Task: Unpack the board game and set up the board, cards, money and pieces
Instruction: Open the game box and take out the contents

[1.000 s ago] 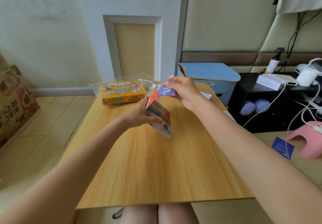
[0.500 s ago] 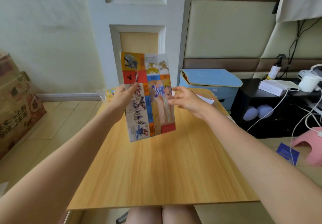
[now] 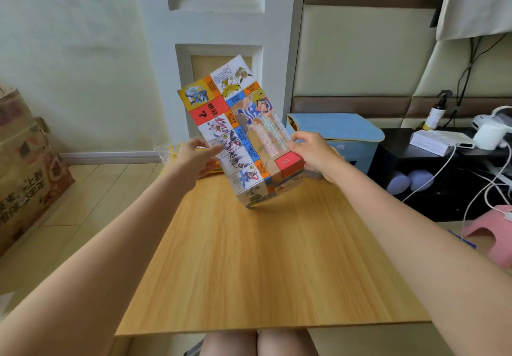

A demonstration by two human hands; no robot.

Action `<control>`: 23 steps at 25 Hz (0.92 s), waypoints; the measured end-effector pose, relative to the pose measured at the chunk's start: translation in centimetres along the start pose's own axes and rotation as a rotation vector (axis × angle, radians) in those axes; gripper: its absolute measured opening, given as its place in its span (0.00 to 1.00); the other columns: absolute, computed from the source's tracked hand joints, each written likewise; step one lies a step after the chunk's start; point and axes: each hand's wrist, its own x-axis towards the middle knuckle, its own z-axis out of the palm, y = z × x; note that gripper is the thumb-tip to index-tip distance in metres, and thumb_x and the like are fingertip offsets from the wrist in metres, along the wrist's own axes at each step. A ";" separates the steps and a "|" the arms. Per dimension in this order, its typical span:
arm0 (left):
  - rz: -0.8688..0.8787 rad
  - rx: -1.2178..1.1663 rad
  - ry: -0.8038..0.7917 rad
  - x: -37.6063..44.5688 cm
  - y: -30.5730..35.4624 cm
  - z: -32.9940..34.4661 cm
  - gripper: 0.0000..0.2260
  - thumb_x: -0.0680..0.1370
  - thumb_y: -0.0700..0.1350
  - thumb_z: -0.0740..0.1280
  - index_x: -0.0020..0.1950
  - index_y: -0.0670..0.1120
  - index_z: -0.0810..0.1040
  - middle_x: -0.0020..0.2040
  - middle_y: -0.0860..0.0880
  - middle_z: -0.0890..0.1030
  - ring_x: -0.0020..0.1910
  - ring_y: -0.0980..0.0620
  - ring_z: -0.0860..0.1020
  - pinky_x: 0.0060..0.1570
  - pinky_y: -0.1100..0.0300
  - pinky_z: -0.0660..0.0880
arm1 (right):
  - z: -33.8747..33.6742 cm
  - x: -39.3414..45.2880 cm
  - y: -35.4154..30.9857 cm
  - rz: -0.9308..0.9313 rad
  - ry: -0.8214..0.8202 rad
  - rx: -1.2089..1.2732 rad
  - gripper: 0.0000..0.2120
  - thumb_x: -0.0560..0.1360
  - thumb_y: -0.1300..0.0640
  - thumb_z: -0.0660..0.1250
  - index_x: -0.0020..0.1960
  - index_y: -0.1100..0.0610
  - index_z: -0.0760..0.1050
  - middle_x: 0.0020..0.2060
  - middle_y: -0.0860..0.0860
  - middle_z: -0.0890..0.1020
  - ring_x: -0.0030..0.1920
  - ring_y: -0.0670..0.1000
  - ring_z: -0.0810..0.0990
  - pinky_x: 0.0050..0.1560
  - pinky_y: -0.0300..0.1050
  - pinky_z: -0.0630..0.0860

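Observation:
A colourful paper game board (image 3: 243,133), partly unfolded and still creased, hangs tilted in the air above the far half of the wooden table (image 3: 263,267). My left hand (image 3: 194,158) holds its left edge with fingers and thumb. My right hand (image 3: 311,152) grips its right edge near a red square with a question mark. The board's lower corner hangs just above the tabletop. The yellow game box (image 3: 176,153) lies on the table's far left corner, mostly hidden behind my left hand and the board.
A blue fabric storage box (image 3: 340,131) stands past the table's far right corner. A black shelf (image 3: 432,178) with white devices, cables and a spray bottle is at the right. A pink object (image 3: 490,231) sits on the floor right. A cardboard carton (image 3: 25,167) stands left.
The folded board was lifted from near the tabletop and opened out. It is now wider, tilted to the left, and my right hand has taken hold of its right edge.

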 end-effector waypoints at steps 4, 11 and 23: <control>0.124 0.055 0.015 -0.6 0.8 0.2 0.12 0.73 0.42 0.71 0.35 0.44 0.69 0.33 0.48 0.76 0.31 0.55 0.73 0.31 0.67 0.74 | -1.3 0.4 -1.2 -0.068 0.127 -0.109 0.08 0.77 0.55 0.63 0.50 0.58 0.78 0.48 0.60 0.82 0.47 0.57 0.80 0.49 0.50 0.76; 0.171 -0.112 0.137 -0.3 2.9 -0.3 0.03 0.75 0.40 0.69 0.43 0.42 0.77 0.37 0.51 0.78 0.32 0.57 0.71 0.32 0.70 0.70 | -2.8 0.0 -5.0 -0.006 -0.159 0.264 0.16 0.78 0.45 0.60 0.45 0.57 0.77 0.33 0.49 0.80 0.33 0.47 0.76 0.39 0.41 0.73; -0.008 0.030 -0.205 -1.1 2.1 1.1 0.15 0.82 0.40 0.52 0.36 0.46 0.66 0.16 0.54 0.72 0.25 0.58 0.73 0.23 0.70 0.70 | 2.9 0.1 -3.6 0.077 -0.541 0.246 0.28 0.71 0.51 0.71 0.68 0.53 0.67 0.58 0.51 0.79 0.58 0.52 0.79 0.61 0.50 0.74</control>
